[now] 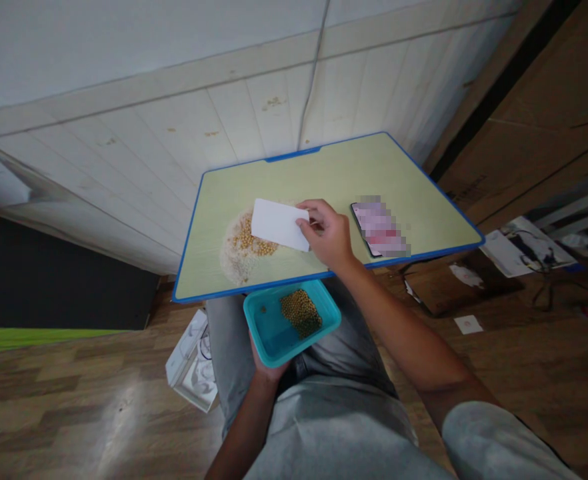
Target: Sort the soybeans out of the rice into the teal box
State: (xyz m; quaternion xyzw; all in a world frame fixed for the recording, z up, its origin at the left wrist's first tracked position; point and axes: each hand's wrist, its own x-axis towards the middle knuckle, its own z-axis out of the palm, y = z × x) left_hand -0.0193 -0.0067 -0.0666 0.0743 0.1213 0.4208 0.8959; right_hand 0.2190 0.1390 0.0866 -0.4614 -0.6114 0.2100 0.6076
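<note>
Pinched between the thumb and fingers of my right hand (pixel 325 233) is a white card (pixel 279 223), held over the table. Beneath and left of the card lies a heap of pale grains (pixel 234 265) with round yellow beans (pixel 245 238) mixed in; the card hides part of it. My left hand (pixel 268 365) supports a teal plastic tub (pixel 269 333) from below, over my lap at the table's near edge. Most of that hand's fingers are out of sight under the tub. Inside the tub, beans (pixel 301 313) are gathered toward the right side.
The small yellow-green table (pixel 354 163) has a blue rim and stands near a white panelled wall (pixel 154 140). A phone (pixel 380 230) lies on it, right of my right hand. An open white box (pixel 194 373) sits on the floor at left; cardboard boxes (pixel 454 283) are at right.
</note>
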